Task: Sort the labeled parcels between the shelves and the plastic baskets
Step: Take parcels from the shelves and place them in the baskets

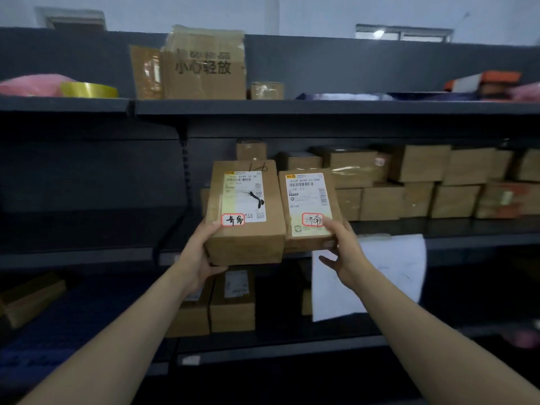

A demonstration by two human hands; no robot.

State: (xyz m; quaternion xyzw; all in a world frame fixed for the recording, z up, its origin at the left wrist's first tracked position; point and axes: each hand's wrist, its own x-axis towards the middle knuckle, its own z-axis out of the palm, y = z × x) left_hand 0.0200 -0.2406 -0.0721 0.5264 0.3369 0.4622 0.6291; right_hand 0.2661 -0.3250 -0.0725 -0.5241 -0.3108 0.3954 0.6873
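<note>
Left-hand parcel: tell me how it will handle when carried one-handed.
The left-hand parcel is probably stiff: its cardboard edges look square and uncrushed. Glossy tape over its faces may make it somewhat slippery. The left hand grips just one lower corner, so it is likely light for its size.

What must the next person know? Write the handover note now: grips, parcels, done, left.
Left grip holds the left parcel by its lower left corner.
Right grip pinches the right parcel by its lower right corner.
Both parcels are side by side, labels facing the camera, in front of the middle shelf, which carries stacked boxes.
Done: both picked up. Left: place each one; no basket is in view.
</note>
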